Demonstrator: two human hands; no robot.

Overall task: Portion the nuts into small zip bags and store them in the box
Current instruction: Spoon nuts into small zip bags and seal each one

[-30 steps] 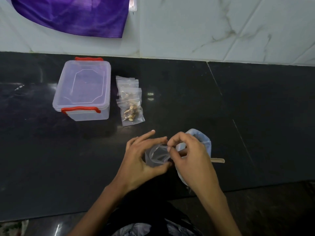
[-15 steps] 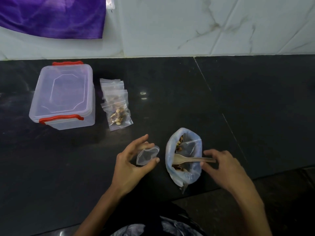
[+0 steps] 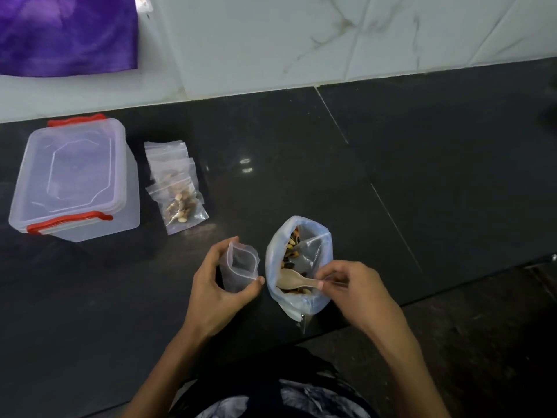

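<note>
Dark polished stone counter (image 3: 391,164) carries all items. Left hand (image 3: 221,286) grips an open, empty small clear zip bag (image 3: 241,268); right hand (image 3: 351,289) pinches a wooden spoon (image 3: 297,282) inside the adjacent large clear bag of mixed nuts (image 3: 298,263). Filled small zip bags (image 3: 177,194) and a lidded clear plastic box with red clips (image 3: 77,179) lie beyond the left hand.

Open counter (image 3: 391,182) right, box (image 3: 75,179) and filled bags (image 3: 180,200) crowd left

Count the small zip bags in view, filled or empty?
4 visible: one open and empty in the left hand, three overlapping in a pile beside the box, the front one holding nuts. More may hide underneath.
</note>
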